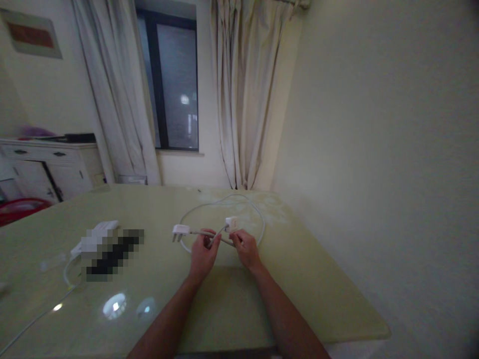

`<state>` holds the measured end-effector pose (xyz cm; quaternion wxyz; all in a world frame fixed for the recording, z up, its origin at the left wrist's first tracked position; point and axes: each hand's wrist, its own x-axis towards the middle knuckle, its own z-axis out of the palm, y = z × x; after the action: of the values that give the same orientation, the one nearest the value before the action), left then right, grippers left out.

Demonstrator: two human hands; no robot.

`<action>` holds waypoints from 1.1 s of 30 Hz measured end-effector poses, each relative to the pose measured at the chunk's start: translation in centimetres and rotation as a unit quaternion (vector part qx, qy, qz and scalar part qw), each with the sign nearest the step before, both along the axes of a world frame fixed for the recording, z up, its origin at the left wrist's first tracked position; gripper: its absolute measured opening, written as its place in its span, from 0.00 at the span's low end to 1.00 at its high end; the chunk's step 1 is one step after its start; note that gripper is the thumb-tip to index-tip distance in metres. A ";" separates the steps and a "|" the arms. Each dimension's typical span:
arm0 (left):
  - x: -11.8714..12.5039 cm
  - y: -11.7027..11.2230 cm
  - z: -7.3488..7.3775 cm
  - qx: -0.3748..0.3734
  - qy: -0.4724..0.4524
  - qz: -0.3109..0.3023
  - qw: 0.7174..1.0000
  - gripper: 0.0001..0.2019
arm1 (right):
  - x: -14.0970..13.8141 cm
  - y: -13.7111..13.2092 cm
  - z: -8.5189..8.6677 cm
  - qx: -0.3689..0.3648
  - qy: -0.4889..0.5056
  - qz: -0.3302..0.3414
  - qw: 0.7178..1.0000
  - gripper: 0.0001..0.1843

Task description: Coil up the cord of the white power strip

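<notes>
A pale power cable runs between my two hands above the table. Its white plug, with metal prongs pointing down, sticks out to the left of my left hand. That hand is closed, thumb and fingers pinching the cable. My right hand also pinches a stretch of cable, just below a white block with small marks or holes on its face. I cannot tell whether the fingertips touch this block. A wide loop of the cable lies on the table behind and around the hands.
On the glossy pale green table, a white object and a dark object lie to the left, both partly pixelated. A thin white cord trails toward the lower left. A wall stands along the right side, curtains behind.
</notes>
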<state>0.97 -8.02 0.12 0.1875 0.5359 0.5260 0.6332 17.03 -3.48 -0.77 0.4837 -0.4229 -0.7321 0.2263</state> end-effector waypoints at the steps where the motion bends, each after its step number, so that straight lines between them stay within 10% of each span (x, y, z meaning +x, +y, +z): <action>1: -0.1 0.0 0.0 0.003 0.000 0.004 1.000 0.17 | 0.0 -0.3 0.1 0.013 0.013 0.000 1.000 0.25; 6: -0.3 0.2 -0.6 0.004 0.015 -0.003 1.000 0.17 | -0.1 -1.2 0.5 0.098 -0.037 0.062 0.993 0.44; 17: -0.2 -0.5 -0.3 0.051 0.134 -0.026 0.989 0.14 | 0.4 -0.4 0.0 0.165 -0.136 -0.025 0.977 0.24; 24: 0.1 -0.8 -0.1 0.070 0.039 -0.110 0.991 0.11 | 0.6 -0.5 0.6 0.228 -0.078 -0.040 0.970 0.10; 33: -0.8 0.0 1.6 0.022 -0.211 0.010 0.977 0.18 | -0.4 -0.8 -0.2 0.174 -0.143 -0.187 0.956 0.13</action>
<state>0.16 -8.05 1.72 0.2765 0.3889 0.4654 0.7454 16.67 -4.24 -0.94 0.4737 -0.4890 -0.7298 -0.0621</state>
